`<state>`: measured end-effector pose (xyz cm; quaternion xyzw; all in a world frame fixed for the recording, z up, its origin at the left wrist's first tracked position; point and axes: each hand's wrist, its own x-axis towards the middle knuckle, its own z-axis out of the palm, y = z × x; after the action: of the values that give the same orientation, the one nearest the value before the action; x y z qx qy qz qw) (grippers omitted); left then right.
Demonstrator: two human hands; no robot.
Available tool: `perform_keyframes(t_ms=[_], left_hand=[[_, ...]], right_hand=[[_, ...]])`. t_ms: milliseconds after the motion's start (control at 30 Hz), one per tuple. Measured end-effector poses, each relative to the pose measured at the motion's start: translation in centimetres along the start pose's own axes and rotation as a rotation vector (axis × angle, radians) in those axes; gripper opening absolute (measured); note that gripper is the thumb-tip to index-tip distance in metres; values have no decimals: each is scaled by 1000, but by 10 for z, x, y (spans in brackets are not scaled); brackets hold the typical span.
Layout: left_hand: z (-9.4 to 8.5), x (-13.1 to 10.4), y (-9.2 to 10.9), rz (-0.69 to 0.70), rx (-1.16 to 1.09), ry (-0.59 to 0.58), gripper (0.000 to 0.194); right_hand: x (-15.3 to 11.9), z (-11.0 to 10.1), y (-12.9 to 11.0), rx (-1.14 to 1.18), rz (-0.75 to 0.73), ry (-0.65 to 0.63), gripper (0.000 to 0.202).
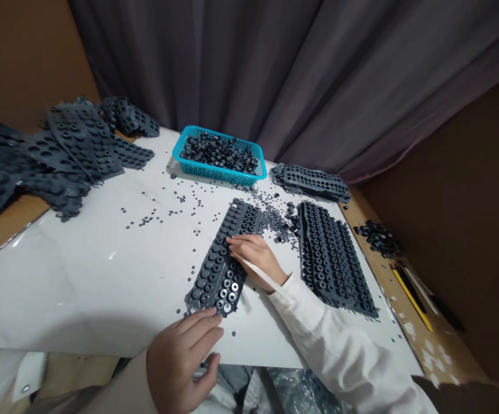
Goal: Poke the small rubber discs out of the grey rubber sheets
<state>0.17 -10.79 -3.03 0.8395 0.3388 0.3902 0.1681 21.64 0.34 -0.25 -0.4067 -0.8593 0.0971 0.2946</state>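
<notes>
A dark grey rubber sheet [215, 261] with rows of round ring-shaped parts moulded in it lies slanted on the white table. My right hand [258, 259] is closed around a slim white stick [260, 273], its fingertips over the middle of the sheet; the stick's tip is hidden by the fingers. My left hand [187, 356] is open, fingers stretched, with its fingertips at the sheet's near edge. Small grey discs [273, 221] lie heaped just beyond the sheet on the right and scattered over the table to its left.
A blue basket [219, 173] full of small dark parts stands at the back. More moulded sheets are stacked at right [331, 259], back right [312, 181] and far left [77, 141]. Loose dark parts [379, 237] and a yellow tool [411, 299] lie on the right ledge.
</notes>
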Motion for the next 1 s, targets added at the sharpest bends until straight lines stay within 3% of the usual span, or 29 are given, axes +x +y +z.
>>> perform_keyframes(t_ms=[100,300,533,800,900,1000], left_hand=[[-1,1,0,8,-2,-16,29],[1,0,1,0,-9,6,29],[-1,2,0,6,-8,2,28],[-1,3,0,-8,-15,-14,29],[0,2,0,-1,-20,-5,29],[1,1,1,-19,-22,17,29]], right_hand=[[1,0,4,-87,-23,16,16],[3,-6,5,15,157,201,12],[2,-2,0,214,133,123,7],[3,0,11,-49,34,22,12],[6,-3,18,-110,78,103,15],[9,-7,20,-27,184,225,13]])
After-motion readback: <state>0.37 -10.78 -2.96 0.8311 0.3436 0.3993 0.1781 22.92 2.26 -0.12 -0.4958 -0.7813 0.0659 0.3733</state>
